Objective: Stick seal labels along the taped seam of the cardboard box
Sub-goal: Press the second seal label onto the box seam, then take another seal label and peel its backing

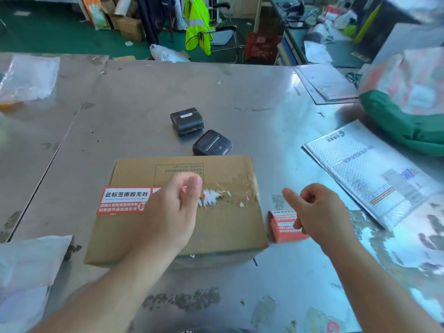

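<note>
A brown cardboard box [223, 227] lies flat on the metal table. One red and white seal label [123, 200] is stuck on the left part of its taped seam [230, 195], where torn label scraps show. My left hand [168, 212] hovers over the middle of the seam, fingers curled, and hides part of a second label. My right hand [319, 215] is loosely closed just right of the box, above a red stack of seal labels [283, 227] on the table. I cannot see anything held in either hand.
Two small black label printers [187, 120] [211, 144] sit just beyond the box. A padded mailer [367, 171] and a green bag [396, 123] lie at the right. White plastic bags [28, 78] lie at the left, another near the front left corner [26, 265].
</note>
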